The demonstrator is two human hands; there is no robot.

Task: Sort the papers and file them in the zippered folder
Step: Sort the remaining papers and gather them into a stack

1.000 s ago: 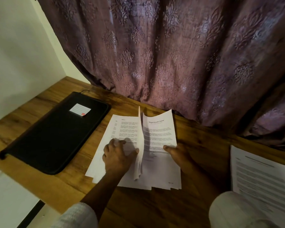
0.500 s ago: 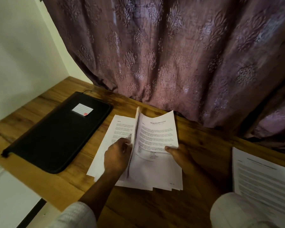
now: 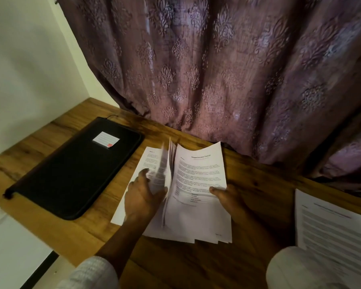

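Someone was leafing beside the shut zippered folder (image 3: 71, 174).
Left hand (image 3: 142, 197) pinched lifted sheets (image 3: 162, 174); right hand (image 3: 229, 198) thumbed the paper stack (image 3: 196, 222), though I couldn't tell its grip.

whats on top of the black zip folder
A small white label with a red mark sits on the cover of the black folder, near its far end. Nothing else lies on it. The folder lies shut, so its inside is hidden.

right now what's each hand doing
Left hand: grips the lifted white printed sheets.
Right hand: pinches the white printed paper stack at its right edge.
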